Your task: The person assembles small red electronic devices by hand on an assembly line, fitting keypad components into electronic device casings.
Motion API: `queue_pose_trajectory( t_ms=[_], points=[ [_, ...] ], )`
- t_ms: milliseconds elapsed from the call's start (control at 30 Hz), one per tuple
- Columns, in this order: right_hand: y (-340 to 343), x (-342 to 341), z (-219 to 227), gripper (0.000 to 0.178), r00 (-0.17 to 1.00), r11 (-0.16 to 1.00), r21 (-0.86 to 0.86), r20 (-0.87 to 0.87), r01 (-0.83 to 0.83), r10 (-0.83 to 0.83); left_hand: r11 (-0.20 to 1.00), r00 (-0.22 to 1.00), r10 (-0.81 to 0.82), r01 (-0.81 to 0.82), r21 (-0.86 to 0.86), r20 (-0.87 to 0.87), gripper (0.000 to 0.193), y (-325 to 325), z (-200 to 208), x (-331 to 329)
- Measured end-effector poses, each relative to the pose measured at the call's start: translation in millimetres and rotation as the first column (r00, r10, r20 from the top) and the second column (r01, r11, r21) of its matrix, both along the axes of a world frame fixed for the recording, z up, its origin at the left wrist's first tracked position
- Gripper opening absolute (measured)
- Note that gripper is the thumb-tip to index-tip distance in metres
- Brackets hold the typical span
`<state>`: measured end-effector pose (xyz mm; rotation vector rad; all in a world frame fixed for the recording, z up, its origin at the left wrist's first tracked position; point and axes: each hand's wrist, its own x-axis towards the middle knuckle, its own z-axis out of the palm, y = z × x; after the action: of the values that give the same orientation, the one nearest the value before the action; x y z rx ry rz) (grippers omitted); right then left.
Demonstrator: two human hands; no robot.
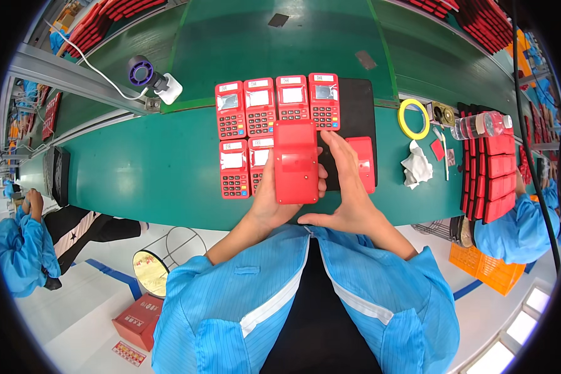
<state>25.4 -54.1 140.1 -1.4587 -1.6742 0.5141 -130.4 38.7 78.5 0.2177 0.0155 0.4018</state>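
Observation:
My left hand [269, 210] is wrapped around a red handheld payment terminal [296, 163], its plain back turned up toward me and small screw holes showing. Beside it, my right hand [355, 209] is open, thumb and fingers apart, with the index fingertip close to the terminal's upper right side. Beyond my hands, several red payment terminals [231, 111] lie face up in two rows, keypads and screens showing. The held terminal and my left hand cover part of the nearer row. Another red terminal [366, 163] lies at the black mat [357, 112], partly hidden behind my right hand.
To the right are a yellow tape roll [402, 119], a crumpled white tissue [417, 166], a clear bottle [480, 126] and stacked red terminals [498, 181]. A small fan [141, 72] stands far left. People in blue sit at both sides.

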Motion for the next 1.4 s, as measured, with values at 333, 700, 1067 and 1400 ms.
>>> queue_pose_trajectory(
  t_ms=[333, 700, 1067, 1400],
  points=[
    [-11, -30, -17, 0.070, 0.959, 0.965, 0.180, 0.175, 0.191, -0.223, 0.956, 0.866, 0.233, -0.120, 0.268, -0.443, 0.047, -9, 24, 7],
    [-48, 3, -20, 0.055, 0.556, 0.873, -0.485, -0.713, 0.048, -0.427, 0.469, 0.713, 0.482, 0.281, 0.837, -0.510, 0.103, -22, 20, -1],
    [-54, 12, -43, 0.053, 0.834, 0.740, -0.622, -0.244, 0.257, -0.495, 0.014, 0.612, 0.719, 0.461, 0.887, -0.329, 0.090, -41, -5, 10],
    [-33, 72, -23, 0.115, 0.860, 0.921, -0.255, 0.490, 0.295, -0.139, -0.218, 0.649, 0.742, 0.470, 0.856, -0.167, 0.070, -40, 6, 9]
  ],
)
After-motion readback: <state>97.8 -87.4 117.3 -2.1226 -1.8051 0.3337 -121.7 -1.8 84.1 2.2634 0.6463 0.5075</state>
